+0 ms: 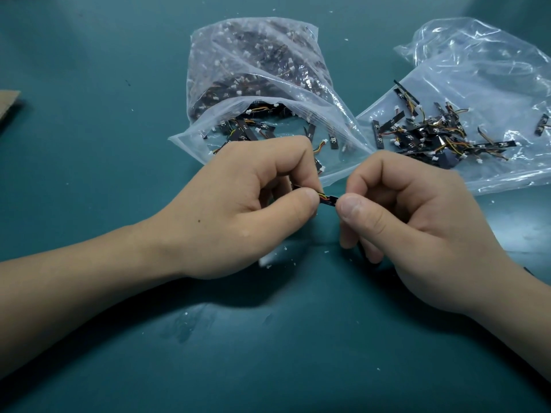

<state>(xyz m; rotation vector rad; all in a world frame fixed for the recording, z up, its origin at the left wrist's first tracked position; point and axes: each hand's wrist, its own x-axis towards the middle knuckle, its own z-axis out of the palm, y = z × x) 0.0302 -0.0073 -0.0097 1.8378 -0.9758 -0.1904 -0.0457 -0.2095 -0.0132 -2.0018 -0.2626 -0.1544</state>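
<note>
Fingertips of your left hand and right hand pinch thin black wired strip, long axis left-right, over matte teal table; crinkled clear bag behind.

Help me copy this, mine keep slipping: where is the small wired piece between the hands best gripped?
Pinch the wired piece at its two ends, thumb over forefinger: the left hand from the left on the coloured wires, the right hand from the right on the black end. It lies crosswise and is short, so probably only fingertips fit.
</note>
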